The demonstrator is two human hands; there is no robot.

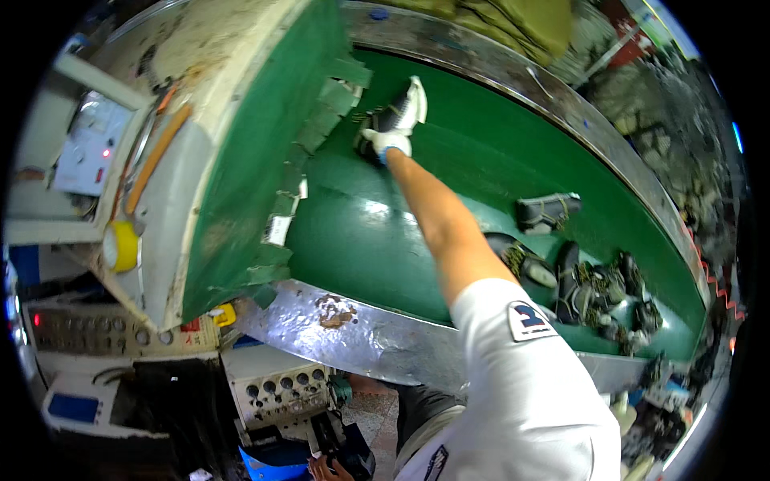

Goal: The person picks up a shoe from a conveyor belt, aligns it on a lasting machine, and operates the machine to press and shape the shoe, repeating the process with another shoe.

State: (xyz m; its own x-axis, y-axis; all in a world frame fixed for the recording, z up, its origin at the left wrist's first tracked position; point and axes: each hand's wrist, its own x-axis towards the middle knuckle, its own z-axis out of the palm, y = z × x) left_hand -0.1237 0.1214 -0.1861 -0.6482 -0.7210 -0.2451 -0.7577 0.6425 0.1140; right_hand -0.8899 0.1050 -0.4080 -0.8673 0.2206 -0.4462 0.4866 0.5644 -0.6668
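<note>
My right arm stretches forward across a green conveyor belt (345, 200). The right hand (389, 143), in a white glove with a blue cuff, is closed on a dark work boot (391, 118). That boot lies tilted on the belt, its pale sole (416, 104) turned to the far right and its laces loose at the left. At the lower edge, part of my bare left hand (329, 470) shows with bent fingers against a black object (353, 450). What that object is, I cannot make out.
Another dark boot (548, 212) lies right of my arm, with several laced boots (589, 289) heaped beyond it. A green-sided housing (249, 160) with ragged flaps borders the belt on the left. Metal edging (369, 333) runs along the near side; a knobbed control box (282, 393) stands below.
</note>
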